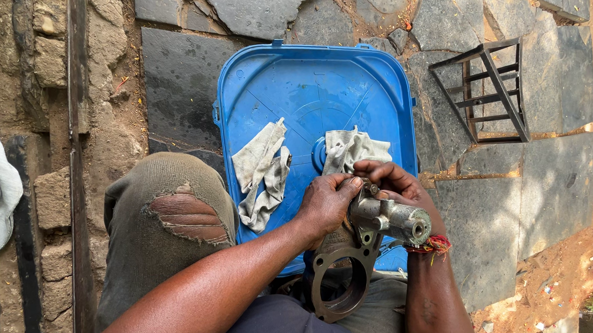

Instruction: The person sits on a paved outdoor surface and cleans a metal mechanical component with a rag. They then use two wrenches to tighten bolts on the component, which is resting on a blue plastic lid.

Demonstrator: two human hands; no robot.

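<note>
Seated over a blue plastic lid [285, 85] strewn with two grey rags [262, 168], a person grips a metal cylinder-and-flange part [372, 227] in the near right, left hand [326, 206] and right hand [393, 181] both clasped around it.

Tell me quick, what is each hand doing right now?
Left hand: closed on the top of the metal machine part.
Right hand: curled around the same part from behind.

Both hands, left [326, 206] and right [397, 181], grip a metal pump part [382, 219] above a blue lid [312, 90].
</note>
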